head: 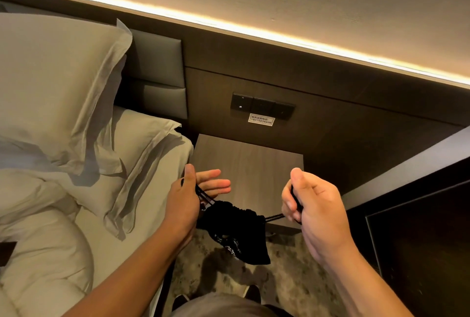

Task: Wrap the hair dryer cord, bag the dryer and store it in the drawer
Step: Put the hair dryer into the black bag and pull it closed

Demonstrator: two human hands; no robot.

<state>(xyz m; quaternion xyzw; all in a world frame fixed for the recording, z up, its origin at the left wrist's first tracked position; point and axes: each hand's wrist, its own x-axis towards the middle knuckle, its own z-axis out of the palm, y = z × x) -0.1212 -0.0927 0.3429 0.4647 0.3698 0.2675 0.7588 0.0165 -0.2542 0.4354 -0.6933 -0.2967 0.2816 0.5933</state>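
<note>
A black drawstring bag (235, 230) with white print hangs between my hands in front of the nightstand (250, 161). Its mouth is gathered tight. My left hand (189, 197) holds the drawstring on the bag's left side between thumb and palm, with the other fingers stretched out. My right hand (309, 202) grips the drawstring on the right side, fingers curled round it. Both cords run taut from the bag's neck. The hair dryer is not visible; the bag bulges as if something is inside. No drawer front shows in this view.
A bed with grey pillows (58, 82) and a duvet (43, 248) lies at the left. A dark switch panel (262, 108) sits on the wooden wall above the nightstand. Dark furniture (419, 240) stands at the right. Patterned carpet (229, 276) covers the floor below.
</note>
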